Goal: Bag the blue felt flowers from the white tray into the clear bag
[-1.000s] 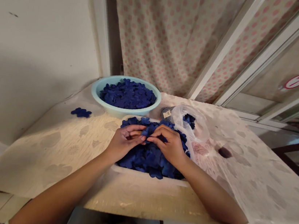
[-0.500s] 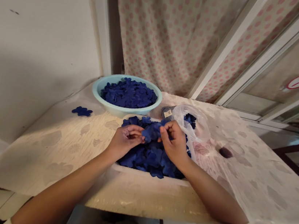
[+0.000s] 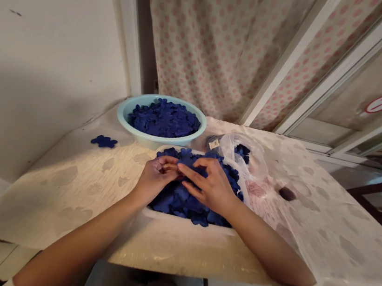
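Note:
A white tray (image 3: 194, 223) full of blue fabric petals (image 3: 183, 203) lies on the table in front of me. Over it, my left hand (image 3: 159, 172) pinches a blue petal piece (image 3: 186, 160) by its left side. My right hand (image 3: 207, 180) reaches across to the same piece, its fingertips close to those of my left hand and its other fingers spread over the tray. Whether the right fingertips grip the piece is hard to tell. Behind the tray stands a light blue basin (image 3: 159, 139) heaped with blue petals.
Some blue petals (image 3: 104, 141) lie at the left on the patterned tablecloth (image 3: 87, 181). A clear plastic bag (image 3: 257, 159) with dark blue pieces sits behind the tray at right, near a dark round spot (image 3: 287, 193). A wall rises on the left, a dotted curtain behind.
My right hand has moved left toward my left hand, and its fingers have spread from a pinch. My left hand has shifted slightly left.

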A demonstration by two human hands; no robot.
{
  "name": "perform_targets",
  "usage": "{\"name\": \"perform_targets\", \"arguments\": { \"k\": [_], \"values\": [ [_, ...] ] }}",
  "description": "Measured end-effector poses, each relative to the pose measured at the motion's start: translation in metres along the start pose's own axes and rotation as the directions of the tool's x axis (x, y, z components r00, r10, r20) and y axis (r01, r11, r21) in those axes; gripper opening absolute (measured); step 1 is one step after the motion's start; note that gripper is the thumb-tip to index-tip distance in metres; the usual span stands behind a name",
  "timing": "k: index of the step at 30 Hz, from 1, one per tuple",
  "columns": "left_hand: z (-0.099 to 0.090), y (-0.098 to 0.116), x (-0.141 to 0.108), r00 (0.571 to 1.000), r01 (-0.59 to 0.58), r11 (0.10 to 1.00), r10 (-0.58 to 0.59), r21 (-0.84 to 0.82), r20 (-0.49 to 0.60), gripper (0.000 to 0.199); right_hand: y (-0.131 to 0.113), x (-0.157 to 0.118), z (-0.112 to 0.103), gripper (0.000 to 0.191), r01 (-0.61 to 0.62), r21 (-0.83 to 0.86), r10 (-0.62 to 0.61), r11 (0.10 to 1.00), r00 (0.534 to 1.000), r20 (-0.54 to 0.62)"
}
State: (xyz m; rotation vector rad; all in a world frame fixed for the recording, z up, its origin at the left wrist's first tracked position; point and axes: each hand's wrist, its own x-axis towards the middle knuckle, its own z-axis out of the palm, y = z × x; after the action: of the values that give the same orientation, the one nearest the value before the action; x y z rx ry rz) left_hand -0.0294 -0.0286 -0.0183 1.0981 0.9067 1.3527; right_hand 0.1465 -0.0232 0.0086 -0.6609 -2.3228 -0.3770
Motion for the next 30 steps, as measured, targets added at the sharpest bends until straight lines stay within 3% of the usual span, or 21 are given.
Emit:
{"name": "perform_targets", "arguments": {
  "k": [4, 9, 17, 20, 24, 30],
  "values": [
    [0.002, 0.002, -0.001, 0.999, 0.031, 0.998, -0.028, -0.047, 0.045, 0.023, 0.003, -0.001, 0.002, 0.024, 0.043, -0.042, -0.041, 0.998, 0.998, 0.039],
    [0.005, 0.005, -0.003, 0.997, 0.051, 0.997, -0.048, -0.052, 0.052, 0.026, 0.006, -0.003, 0.001, 0.02, 0.017, 0.067, -0.018, 0.998, 1.0, 0.021],
    [0.003, 0.005, -0.003, 0.999, 0.003, 0.977, -0.014, 0.212, 0.05, 0.034, 0.008, -0.002, 0.003, 0.011, -0.044, 0.316, 0.061, 0.948, 0.997, -0.045],
    [0.005, 0.005, -0.003, 1.0, 0.012, 0.978, -0.017, 0.209, 0.022, 0.03, 0.007, -0.001, 0.004, 0.009, -0.099, 0.408, 0.148, 0.908, 0.985, -0.091],
    [0.008, 0.006, -0.004, 0.999, 0.048, 0.995, -0.05, 0.086, 0.018, 0.026, 0.005, 0.001, 0.003, 0.008, -0.256, 0.42, 0.323, 0.871, 0.942, -0.096],
    [0.006, 0.007, -0.003, 0.998, 0.033, 0.996, -0.037, 0.086, 0.045, 0.028, 0.011, 0.002, 0.002, 0.019, -0.465, 0.275, 0.523, 0.841, 0.829, -0.199]
  ]
}}
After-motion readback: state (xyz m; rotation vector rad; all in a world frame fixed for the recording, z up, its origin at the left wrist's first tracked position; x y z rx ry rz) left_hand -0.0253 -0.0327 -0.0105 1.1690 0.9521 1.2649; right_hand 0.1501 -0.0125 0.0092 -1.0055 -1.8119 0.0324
